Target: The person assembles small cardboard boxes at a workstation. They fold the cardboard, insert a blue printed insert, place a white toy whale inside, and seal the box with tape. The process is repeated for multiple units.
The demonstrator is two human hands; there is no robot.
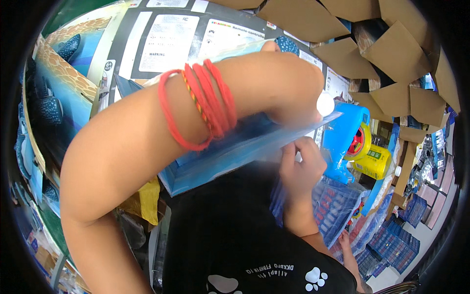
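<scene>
Blue carton: the blue printed carton (200,174) sits mid-view between chest and work surface, just in front of the black T-shirt (220,220). Near edge runs along the shirt; body probably serves as a backstop.
Carton flap: long blue panel slants up to the right, between the 2 hands. Blur there, so crease and contact points are unclear.
Left hand: the left hand (296,85) arches over the far side from above, wrist bent sharply down. Likely that way because the arm has to clear the carton wall. Fingertips hidden; cannot tell if it grips or only presses.
Right hand: the right hand (302,164) is at the flap's lower edge, thumb and fingers curled to a narrow gap. Low position looks suited to supporting the flap from the near side. Cannot tell if the edge is actually pinched.
White disc: the white round piece (325,104) shows right beside the left hand. Cap or roll, cannot tell; whether it's held, same.
Grey carton: the grey printed carton (169,44) lies beyond, white panels up, seemingly doubling as a worktop.
Shark cartons: whale-shark-print cartons (51,108) at far left, near the left elbow.
Right side: clear-wrapped blue plastic toy (338,139) and yellow bottle (374,161), near the right hand, probably parked within reach.
Brown cartons: brown cartons (399,51) upper right, flaps splayed, presumably for access from above.
</scene>
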